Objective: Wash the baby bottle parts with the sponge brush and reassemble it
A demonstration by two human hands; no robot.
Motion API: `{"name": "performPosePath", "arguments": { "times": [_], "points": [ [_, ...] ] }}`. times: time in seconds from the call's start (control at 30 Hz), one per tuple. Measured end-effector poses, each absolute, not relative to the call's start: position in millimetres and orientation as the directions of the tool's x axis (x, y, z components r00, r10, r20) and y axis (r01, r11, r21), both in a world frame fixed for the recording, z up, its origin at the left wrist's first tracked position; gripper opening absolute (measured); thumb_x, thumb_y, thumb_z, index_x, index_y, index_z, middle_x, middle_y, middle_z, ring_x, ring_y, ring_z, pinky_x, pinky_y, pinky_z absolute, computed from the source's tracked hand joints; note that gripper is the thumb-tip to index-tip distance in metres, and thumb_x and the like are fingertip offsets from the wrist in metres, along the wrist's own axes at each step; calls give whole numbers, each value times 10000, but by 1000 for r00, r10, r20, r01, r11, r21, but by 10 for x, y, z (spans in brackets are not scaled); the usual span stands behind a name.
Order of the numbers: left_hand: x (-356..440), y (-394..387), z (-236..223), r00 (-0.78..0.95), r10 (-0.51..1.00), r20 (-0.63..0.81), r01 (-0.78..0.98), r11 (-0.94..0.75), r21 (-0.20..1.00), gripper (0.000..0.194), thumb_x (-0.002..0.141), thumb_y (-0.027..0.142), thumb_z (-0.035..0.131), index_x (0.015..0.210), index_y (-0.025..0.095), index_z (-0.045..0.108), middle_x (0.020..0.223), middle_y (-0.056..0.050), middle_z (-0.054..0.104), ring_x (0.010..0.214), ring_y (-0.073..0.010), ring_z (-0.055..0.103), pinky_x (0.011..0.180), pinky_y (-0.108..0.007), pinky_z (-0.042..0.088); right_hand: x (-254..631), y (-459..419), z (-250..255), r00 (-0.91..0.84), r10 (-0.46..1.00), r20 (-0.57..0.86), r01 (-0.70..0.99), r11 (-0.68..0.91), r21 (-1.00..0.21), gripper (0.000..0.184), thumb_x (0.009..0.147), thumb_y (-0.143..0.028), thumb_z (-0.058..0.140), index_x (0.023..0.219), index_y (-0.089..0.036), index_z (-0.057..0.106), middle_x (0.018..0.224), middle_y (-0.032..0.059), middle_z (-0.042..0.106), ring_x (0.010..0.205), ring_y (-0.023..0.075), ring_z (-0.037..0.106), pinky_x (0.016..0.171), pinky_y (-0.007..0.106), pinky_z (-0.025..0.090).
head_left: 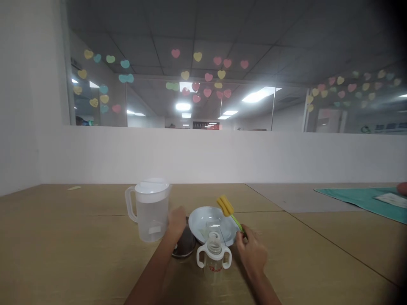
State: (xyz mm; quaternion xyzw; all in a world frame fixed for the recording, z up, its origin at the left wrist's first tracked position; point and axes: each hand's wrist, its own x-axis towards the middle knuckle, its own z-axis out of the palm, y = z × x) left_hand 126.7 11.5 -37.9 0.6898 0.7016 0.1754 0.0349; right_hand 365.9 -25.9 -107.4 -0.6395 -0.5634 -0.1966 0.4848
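My right hand (252, 253) is closed around the green handle of a bottle brush. Its yellow sponge head (225, 205) points up and left, above the far right part of a white bowl (197, 224). Below the bowl stands an uncapped clear baby bottle (214, 258) with white side handles and red print. Clear parts that I cannot name show in the bowl. My left hand (177, 222) is blurred between a lidded translucent pitcher (151, 218) and a dark round container (185, 245); its fingers are hidden, and I cannot tell whether it touches either.
A brown table (95, 254) spreads under everything, with seams across it. At the far right a teal cloth (352, 197) carries a white piece, and another person's hand (402, 188) shows at the edge. A small pale scrap (74, 187) lies back left. A white wall (206, 154) stands behind.
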Motion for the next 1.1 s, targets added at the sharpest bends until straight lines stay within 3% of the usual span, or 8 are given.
{"name": "performPosePath", "arguments": {
  "times": [0.13, 0.27, 0.5, 0.67, 0.77, 0.9, 1.0, 1.1],
  "points": [
    [1604, 86, -349, 60, 951, 303, 932, -162, 323, 350, 874, 110, 325, 1139, 128, 553, 1156, -161, 585, 1118, -234, 521, 942, -350, 377, 3657, -273, -1070, 310, 622, 719, 900, 53, -433, 382, 808, -302, 362, 1014, -150, 646, 861, 86, 662, 743, 178, 575, 605, 249, 353],
    [1845, 79, -507, 246, 924, 294, 865, -346, 363, 364, 844, 257, 467, 1199, 214, 537, 1226, -53, 576, 1149, -181, 497, 989, -273, 345, 3656, -309, -1041, 311, 687, 657, 910, -14, -415, 349, 824, -270, 381, 1025, -173, 650, 913, 74, 653, 750, 160, 582, 592, 239, 346],
    [1863, 156, -690, 345, 909, 232, 818, -413, 401, 443, 695, 271, 638, 1131, 268, 560, 1114, -39, 640, 1024, -248, 573, 867, -338, 417, 3649, -332, -1016, 317, 697, 643, 914, -45, -402, 297, 829, -270, 435, 990, -211, 678, 926, 54, 650, 700, 130, 591, 555, 226, 323],
    [1867, 168, -693, 319, 910, 263, 802, -408, 438, 342, 730, 183, 565, 1072, 200, 570, 1032, -58, 652, 999, -231, 572, 861, -331, 413, 3648, -330, -1024, 307, 678, 667, 921, -37, -387, 293, 822, -259, 436, 971, -203, 681, 904, 53, 654, 678, 125, 586, 552, 228, 314],
    [1866, 160, -691, 358, 892, 278, 776, -449, 442, 452, 732, 196, 578, 1181, 199, 532, 1134, -83, 612, 1085, -246, 526, 931, -351, 375, 3640, -342, -1011, 314, 688, 654, 918, -46, -393, 284, 823, -263, 441, 962, -206, 682, 907, 49, 656, 681, 124, 587, 542, 226, 303],
    [1864, 141, -674, 490, 832, 260, 714, -554, 428, 616, 699, 261, 659, 1282, 313, 466, 1344, -49, 474, 1204, -274, 442, 997, -371, 327, 3621, -365, -977, 346, 716, 606, 906, -89, -413, 283, 832, -273, 444, 985, -215, 674, 940, 44, 663, 668, 129, 591, 528, 234, 285],
    [1869, 138, -659, 568, 789, 234, 680, -610, 406, 542, 716, 274, 649, 1235, 344, 509, 1391, -21, 413, 1219, -279, 426, 998, -369, 324, 3612, -382, -950, 359, 737, 573, 903, -119, -412, 281, 835, -277, 447, 997, -221, 669, 915, 46, 669, 678, 139, 597, 528, 234, 282],
    [1875, 151, -655, 530, 818, 223, 714, -572, 404, 388, 704, 280, 646, 1089, 267, 596, 1255, -52, 508, 1116, -252, 498, 946, -336, 365, 3608, -400, -927, 350, 741, 573, 908, -117, -403, 284, 832, -276, 438, 983, -220, 672, 882, 51, 673, 672, 140, 598, 516, 236, 275]
  ]
}}
